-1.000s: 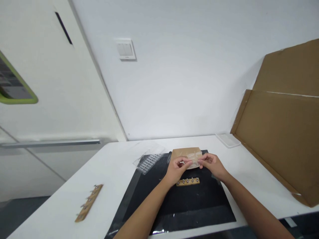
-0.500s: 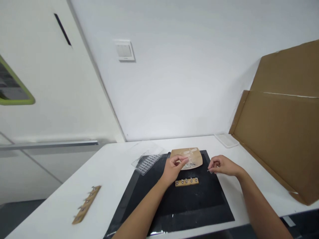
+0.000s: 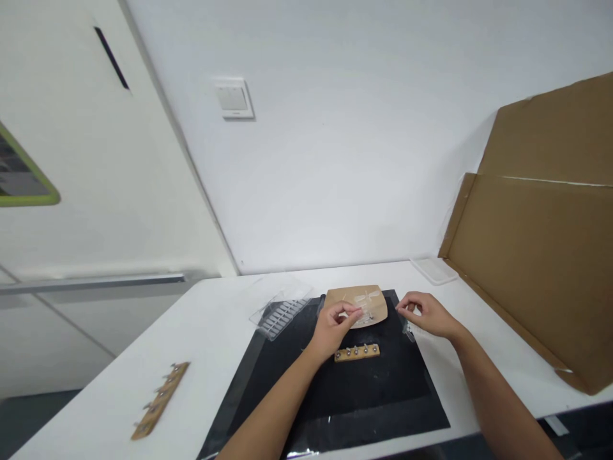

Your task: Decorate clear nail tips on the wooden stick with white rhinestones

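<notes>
My left hand (image 3: 335, 327) is closed in a pinch over the front of a tan board (image 3: 342, 295); whatever sits between its fingertips is too small to make out. Several clear, slim plastic pieces (image 3: 368, 296) lie on that board. At the black mat's right edge, my right hand (image 3: 428, 313) also pinches thumb and forefinger together, its contents hidden. Just below those fingers is a small clear packet or strip (image 3: 409, 331) with pale marks. A short wooden strip (image 3: 357, 352) with several metal pegs rests on the mat, nearer me than the board.
The black mat (image 3: 373, 390) covers the middle of the white table (image 3: 201, 345). A clear case (image 3: 282, 316) with rows of pale slots overlaps its far left corner. Another pegged wooden strip (image 3: 160, 401) lies left. A translucent lid (image 3: 435, 271) and open cardboard (image 3: 541, 255) stand right.
My right hand has risen slightly and shifted left, and the clear packet or strip below its fingers shows more fully. My left hand keeps nearly the same pose.
</notes>
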Tool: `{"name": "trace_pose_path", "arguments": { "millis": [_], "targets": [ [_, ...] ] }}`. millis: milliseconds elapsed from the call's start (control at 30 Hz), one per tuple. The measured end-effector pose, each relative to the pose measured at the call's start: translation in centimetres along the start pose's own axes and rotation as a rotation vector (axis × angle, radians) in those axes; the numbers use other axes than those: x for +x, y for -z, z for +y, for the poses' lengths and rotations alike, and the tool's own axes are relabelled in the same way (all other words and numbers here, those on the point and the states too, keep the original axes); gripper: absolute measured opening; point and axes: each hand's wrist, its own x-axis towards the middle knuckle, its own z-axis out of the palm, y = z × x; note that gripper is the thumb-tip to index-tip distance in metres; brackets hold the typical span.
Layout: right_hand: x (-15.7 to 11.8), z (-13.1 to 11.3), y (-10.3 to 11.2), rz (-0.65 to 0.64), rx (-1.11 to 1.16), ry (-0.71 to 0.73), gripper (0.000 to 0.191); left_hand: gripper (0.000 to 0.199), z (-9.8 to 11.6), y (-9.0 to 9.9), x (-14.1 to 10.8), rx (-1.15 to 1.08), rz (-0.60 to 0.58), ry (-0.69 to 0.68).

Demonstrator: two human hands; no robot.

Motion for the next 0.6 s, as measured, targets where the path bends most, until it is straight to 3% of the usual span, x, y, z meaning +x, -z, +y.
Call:
{"name": "trace_pose_path", "arguments": {
  "millis": [200,300,600],
  "targets": [
    [0.5,-0.5,-4.5,0.052,0.208,-0.020,0.045,0.040,0.2,-0.2,-0.2,-0.032,-0.040,0.006],
    [0.5,-0.9,-6.3,0.039,0.321,-0.016,0.050,0.040,0.6,-0.4,-0.4,-0.050,-0.080,0.002],
    [0.6,-1.9,-7.2,0.000,0.464,-0.057,0.056,0.038,1.1,-0.8,-0.8,-0.067,-0.173,0.005]
  ]
}}
